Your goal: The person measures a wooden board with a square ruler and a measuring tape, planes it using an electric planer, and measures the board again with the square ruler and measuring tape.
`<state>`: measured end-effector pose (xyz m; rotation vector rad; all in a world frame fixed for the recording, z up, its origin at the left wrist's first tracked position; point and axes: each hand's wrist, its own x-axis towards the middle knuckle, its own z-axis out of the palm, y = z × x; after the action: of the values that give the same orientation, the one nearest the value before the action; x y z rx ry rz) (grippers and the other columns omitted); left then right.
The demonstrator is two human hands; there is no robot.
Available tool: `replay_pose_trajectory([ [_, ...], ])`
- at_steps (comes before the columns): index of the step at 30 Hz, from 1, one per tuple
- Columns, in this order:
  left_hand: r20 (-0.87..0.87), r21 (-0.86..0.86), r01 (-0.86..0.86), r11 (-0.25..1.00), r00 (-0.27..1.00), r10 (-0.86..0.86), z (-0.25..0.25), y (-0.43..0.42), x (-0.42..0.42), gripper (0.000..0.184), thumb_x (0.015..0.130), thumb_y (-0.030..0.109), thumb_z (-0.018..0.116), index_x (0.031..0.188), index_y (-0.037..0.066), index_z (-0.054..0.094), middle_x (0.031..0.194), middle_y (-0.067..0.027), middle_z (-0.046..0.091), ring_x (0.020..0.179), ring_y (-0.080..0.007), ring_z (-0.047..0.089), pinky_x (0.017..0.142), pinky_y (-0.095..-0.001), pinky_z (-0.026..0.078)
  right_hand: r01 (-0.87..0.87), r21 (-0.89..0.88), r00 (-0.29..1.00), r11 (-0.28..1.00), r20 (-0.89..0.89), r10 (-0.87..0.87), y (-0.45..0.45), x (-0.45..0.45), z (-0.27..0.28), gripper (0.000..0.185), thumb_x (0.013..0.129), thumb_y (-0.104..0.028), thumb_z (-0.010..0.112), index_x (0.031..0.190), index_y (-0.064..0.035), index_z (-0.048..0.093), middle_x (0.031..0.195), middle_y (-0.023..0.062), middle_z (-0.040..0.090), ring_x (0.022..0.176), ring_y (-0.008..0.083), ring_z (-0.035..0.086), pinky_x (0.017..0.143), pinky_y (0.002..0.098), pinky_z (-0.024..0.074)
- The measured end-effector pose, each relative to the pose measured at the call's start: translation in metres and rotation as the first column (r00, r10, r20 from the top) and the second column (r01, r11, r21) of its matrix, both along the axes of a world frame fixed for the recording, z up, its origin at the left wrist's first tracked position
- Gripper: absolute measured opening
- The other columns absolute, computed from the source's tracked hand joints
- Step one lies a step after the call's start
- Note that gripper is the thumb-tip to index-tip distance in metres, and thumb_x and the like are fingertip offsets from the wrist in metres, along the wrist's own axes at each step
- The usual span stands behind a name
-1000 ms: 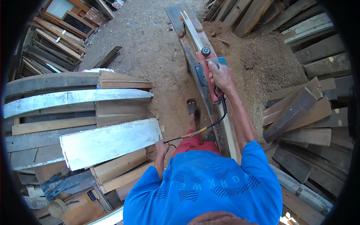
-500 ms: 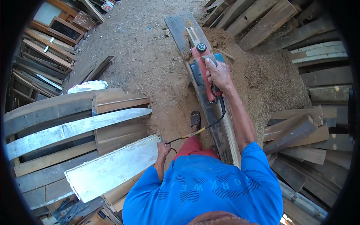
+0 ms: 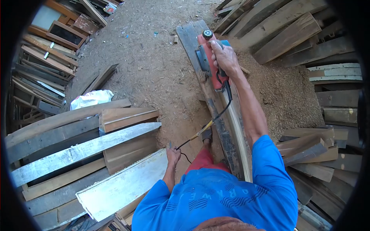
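My right hand (image 3: 225, 58) is wrapped round the handle of a red electric planer (image 3: 209, 61) with a black round knob at its front. The planer sits at the far end of a long pale wood strip (image 3: 236, 133), which lies on a narrow dark wooden bench (image 3: 221, 129). A black cord (image 3: 225, 109) with a yellow taped section (image 3: 203, 128) runs from the planer's rear down to my left hand (image 3: 173, 154). That hand is closed round the cord, near the end of a white board.
A white board (image 3: 123, 184) and stacked planks (image 3: 65, 150) lie at the left, near a white sack (image 3: 91, 99). Wood shavings (image 3: 289, 96) are heaped right of the bench. More boards (image 3: 289, 38) lean along the right. Wooden frames (image 3: 65, 34) stand at the upper left.
My right hand and the planer have moved forward along the wood strip to the bench's far end. The cord is stretched farther forward. My left hand still holds it.
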<state>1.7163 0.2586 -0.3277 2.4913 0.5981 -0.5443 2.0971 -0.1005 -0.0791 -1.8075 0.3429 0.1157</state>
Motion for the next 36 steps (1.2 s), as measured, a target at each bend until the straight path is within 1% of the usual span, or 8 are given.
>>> replay_pose_trajectory([
  [1, 0.006, -0.012, -0.026, 1.0, 1.0, 0.026, -0.013, 0.005, 0.005, 0.026, 0.078, 0.027, 0.075, 0.089, 0.003, 0.074, 0.086, -0.024, 0.066, 0.096, -0.0388, 0.062, 0.084, -0.0473, 0.049, 0.017, 0.054, 0.999, 0.998, 0.039, -0.019, 0.001, 0.012, -0.006, 0.044, 0.102, -0.048, 0.054, 0.103, -0.0069, 0.072, 0.071, -0.0014, 0.059, 0.055, 0.0077, 0.055, 0.051, 0.0259, 0.0462],
  [7, -0.089, -0.094, 0.125, 0.988, 0.987, -0.133, -0.041, 0.017, 0.023, 0.038, 0.082, 0.034, 0.073, 0.108, 0.006, 0.074, 0.121, -0.027, 0.061, 0.115, -0.0427, 0.056, 0.102, -0.048, 0.045, 0.114, 0.288, 0.988, 0.951, 0.067, -0.138, -0.011, -0.007, 0.008, 0.046, 0.1, -0.052, 0.056, 0.102, -0.008, 0.071, 0.068, -0.003, 0.056, 0.055, 0.0063, 0.053, 0.05, 0.0242, 0.0426],
  [13, 0.04, -0.104, 0.115, 0.988, 0.993, -0.111, 0.024, -0.049, 0.097, 0.054, 0.087, 0.045, 0.073, 0.127, 0.01, 0.068, 0.136, -0.0294, 0.054, 0.126, -0.0435, 0.053, 0.106, -0.0479, 0.044, 0.193, 0.385, 0.975, 0.903, 0.024, -0.219, -0.057, -0.171, 0.008, 0.046, 0.105, -0.047, 0.053, 0.109, -0.003, 0.067, 0.069, -0.0037, 0.055, 0.054, 0.0048, 0.05, 0.049, 0.022, 0.0401],
  [19, 0.422, -0.195, 0.208, 0.959, 0.9, -0.11, 0.057, -0.145, 0.181, 0.066, 0.087, 0.049, 0.072, 0.138, 0.009, 0.061, 0.122, -0.0325, 0.056, 0.119, -0.0462, 0.055, 0.104, -0.0482, 0.045, 0.449, 0.343, 0.892, 0.825, -0.123, -0.434, -0.097, -0.356, -0.002, 0.048, 0.103, -0.048, 0.055, 0.11, -0.0013, 0.064, 0.07, -0.003, 0.056, 0.055, 0.006, 0.051, 0.049, 0.0229, 0.0409],
  [21, 0.519, -0.126, 0.231, 0.965, 0.844, -0.134, 0.119, -0.186, 0.186, 0.066, 0.086, 0.045, 0.076, 0.137, 0.007, 0.06, 0.123, -0.0325, 0.056, 0.118, -0.0461, 0.055, 0.103, -0.0481, 0.044, 0.552, 0.331, 0.831, 0.765, -0.143, -0.537, -0.108, -0.421, -0.005, 0.05, 0.103, -0.049, 0.056, 0.111, -0.0006, 0.063, 0.07, -0.0023, 0.056, 0.055, 0.0065, 0.052, 0.049, 0.0229, 0.0413],
  [23, 0.707, -0.058, 0.4, 0.915, 0.664, -0.246, 0.135, -0.211, 0.18, 0.066, 0.082, 0.04, 0.081, 0.136, 0.008, 0.061, 0.121, -0.0306, 0.055, 0.115, -0.0448, 0.054, 0.1, -0.0492, 0.045, 0.65, 0.303, 0.754, 0.697, -0.143, -0.641, -0.116, -0.489, -0.007, 0.05, 0.103, -0.049, 0.056, 0.111, -0.0001, 0.063, 0.07, -0.0015, 0.056, 0.055, 0.0068, 0.052, 0.049, 0.023, 0.042],
  [31, 0.75, 0.261, 0.9, 0.349, 0.038, -0.66, 0.19, -0.314, 0.004, 0.062, 0.07, 0.032, 0.088, 0.125, 0.013, 0.066, 0.119, -0.0229, 0.053, 0.109, -0.0407, 0.053, 0.093, -0.0496, 0.047, 0.916, 0.307, 0.26, 0.257, 0.031, -0.965, -0.09, -0.78, -0.004, 0.042, 0.106, -0.044, 0.054, 0.109, -0.0021, 0.062, 0.068, -0.0005, 0.056, 0.051, 0.0077, 0.052, 0.045, 0.0227, 0.0421],
  [36, 0.635, 0.264, 0.959, -0.103, -0.253, -0.73, 0.189, -0.345, -0.184, 0.059, 0.07, 0.037, 0.086, 0.121, 0.013, 0.069, 0.116, -0.0208, 0.056, 0.106, -0.0391, 0.054, 0.09, -0.0491, 0.047, 0.92, 0.381, -0.099, -0.087, 0.01, -0.995, -0.022, -0.963, -0.003, 0.037, 0.105, -0.041, 0.055, 0.106, -0.0046, 0.062, 0.067, -0.0014, 0.055, 0.05, 0.0069, 0.05, 0.044, 0.0225, 0.0412],
])
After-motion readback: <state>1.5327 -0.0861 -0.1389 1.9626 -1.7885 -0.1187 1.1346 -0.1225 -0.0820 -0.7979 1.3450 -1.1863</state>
